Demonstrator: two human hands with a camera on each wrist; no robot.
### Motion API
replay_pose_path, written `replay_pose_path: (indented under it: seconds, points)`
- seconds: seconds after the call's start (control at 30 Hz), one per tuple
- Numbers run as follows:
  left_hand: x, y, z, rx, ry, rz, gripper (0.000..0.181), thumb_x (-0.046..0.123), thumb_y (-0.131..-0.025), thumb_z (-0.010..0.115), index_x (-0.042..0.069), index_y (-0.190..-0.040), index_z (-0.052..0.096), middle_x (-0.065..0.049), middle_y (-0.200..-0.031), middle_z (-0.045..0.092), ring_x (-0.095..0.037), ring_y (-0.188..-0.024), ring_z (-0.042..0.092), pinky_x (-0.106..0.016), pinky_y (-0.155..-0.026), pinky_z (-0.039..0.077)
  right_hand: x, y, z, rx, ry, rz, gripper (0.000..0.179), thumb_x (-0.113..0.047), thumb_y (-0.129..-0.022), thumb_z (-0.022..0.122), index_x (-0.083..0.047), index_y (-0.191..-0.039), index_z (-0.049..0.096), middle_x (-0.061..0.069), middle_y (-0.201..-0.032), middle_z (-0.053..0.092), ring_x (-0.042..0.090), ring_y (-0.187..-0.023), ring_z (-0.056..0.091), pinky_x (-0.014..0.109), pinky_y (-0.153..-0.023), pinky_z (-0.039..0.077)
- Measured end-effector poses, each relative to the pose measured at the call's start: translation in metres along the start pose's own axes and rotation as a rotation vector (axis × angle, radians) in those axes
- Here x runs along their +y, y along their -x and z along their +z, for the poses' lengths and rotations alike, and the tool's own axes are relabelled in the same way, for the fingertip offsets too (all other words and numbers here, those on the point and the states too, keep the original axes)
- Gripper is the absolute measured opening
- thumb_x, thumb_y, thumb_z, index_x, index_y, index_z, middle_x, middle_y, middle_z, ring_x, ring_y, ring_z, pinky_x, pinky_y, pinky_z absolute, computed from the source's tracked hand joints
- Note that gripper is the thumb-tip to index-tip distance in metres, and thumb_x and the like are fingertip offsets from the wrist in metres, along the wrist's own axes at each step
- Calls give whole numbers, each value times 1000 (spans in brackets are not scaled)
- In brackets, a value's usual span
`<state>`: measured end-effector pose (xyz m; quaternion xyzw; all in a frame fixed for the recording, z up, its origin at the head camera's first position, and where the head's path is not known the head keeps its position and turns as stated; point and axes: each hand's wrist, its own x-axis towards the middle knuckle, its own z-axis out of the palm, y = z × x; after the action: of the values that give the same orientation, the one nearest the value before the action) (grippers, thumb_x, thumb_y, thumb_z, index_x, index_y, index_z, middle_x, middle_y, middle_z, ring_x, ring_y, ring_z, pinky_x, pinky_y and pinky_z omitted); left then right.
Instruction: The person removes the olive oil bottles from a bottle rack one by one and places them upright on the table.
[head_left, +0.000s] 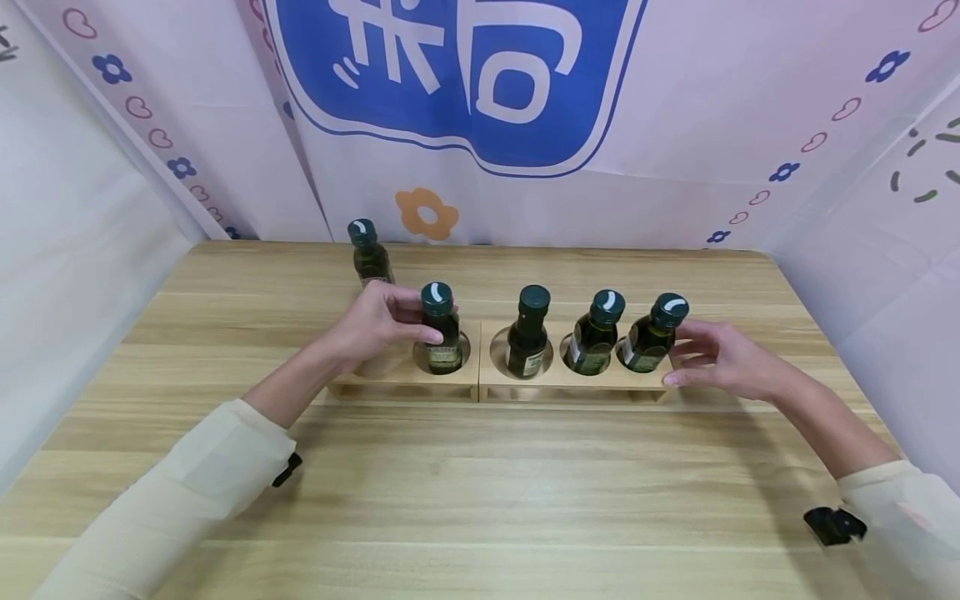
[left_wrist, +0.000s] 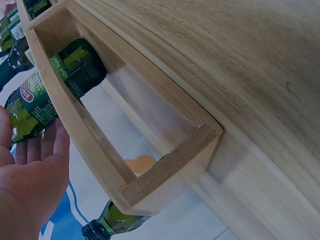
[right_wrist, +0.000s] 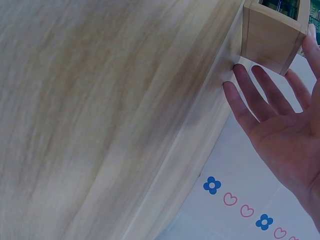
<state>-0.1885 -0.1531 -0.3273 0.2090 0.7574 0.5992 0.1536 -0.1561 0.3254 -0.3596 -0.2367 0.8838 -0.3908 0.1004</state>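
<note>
Left hand is pinching a green-capped bottle sitting in the left wooden rack (another bottle is standing behind), while the right hand is spreading its fingers at the right rack's end.

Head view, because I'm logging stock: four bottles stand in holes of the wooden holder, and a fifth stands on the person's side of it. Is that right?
One thing is off: the fifth bottle stands behind the wooden holder, on its far side, as the head view shows. The four bottles standing in its holes are right.
</note>
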Motion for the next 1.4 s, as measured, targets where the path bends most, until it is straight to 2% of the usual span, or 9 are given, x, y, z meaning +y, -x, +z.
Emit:
replay_pose_path:
  seconds: [0.33,0.67,1.13,1.4]
  points:
    - [1,0,1,21,-1,-12,42,-10,-84,81,-11,-124,69,-21,-121,73,-20,-104,75,-32,-94,60,1,-1,0,0,-4,-21,57,0,-84,84,10,-134,59,27,-128,66,42,-113,68,33,-90,61]
    - [1,-1,1,53,-10,-18,40,-9,-85,80,-11,-124,69,-21,-119,73,-18,-101,76,-31,-92,60,0,-1,0,-7,-9,-11,58,0,-85,84,10,-136,58,28,-129,65,46,-114,67,40,-91,61]
    - [4,-2,-2,76,-39,16,39,-8,-86,80,-10,-124,69,-21,-119,74,-18,-101,76,-31,-93,60,-1,0,0,-6,-4,-1,60,-1,-85,84,10,-137,57,29,-131,64,46,-115,66,42,-93,60]
    - [9,-3,-8,95,-75,-1,39,-5,-87,81,-8,-125,70,-18,-119,74,-16,-101,76,-28,-94,59,-1,-1,0,-4,-5,-5,59,-1,-85,84,10,-137,57,29,-131,64,45,-114,67,41,-93,61]
